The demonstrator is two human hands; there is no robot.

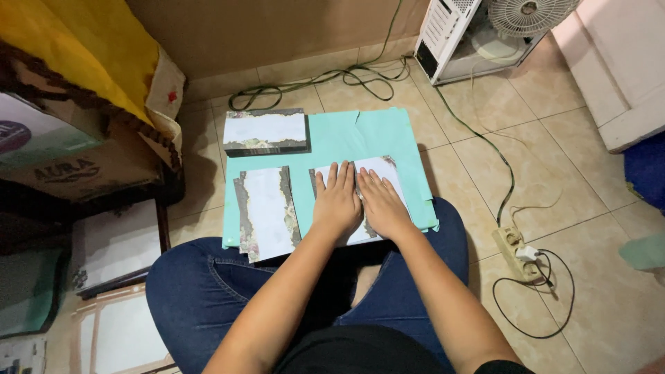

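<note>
On the mint-green flat board (388, 135) across the lap, from the head view: left hand (337, 203) and right hand (382, 205) side by side, thumbs touching or nearly so, fingers straight and spread flat, both palms pressing down on the white rectangular paper card with dark floral borders (383, 168). Nothing gripped; merely flattened under open palms. Card near the front right part of the board, its far edge and right corner showing past the fingertips, its near edge close to the board's front rim.

Judged light, thin and flexible, likely folded along the line between the two hands; easily creased or slid on the smooth board, best taken by a free edge or corner, far side or right side.

Just left, apart from the hands, a second white card with dark floral side strips (267, 211), slightly overhanging the board's front edge toward the jeans. Further back at the left corner, a neat stack of similar floral-edged cards (265, 131).

Open room: bare green surface behind the card and to its right, up to the board's right rim. Beyond, beige tiled floor (554, 159) with a green cable (478, 131), a cream power strip (516, 251) at right, and cardboard boxes (62, 163) crowding the left.
</note>
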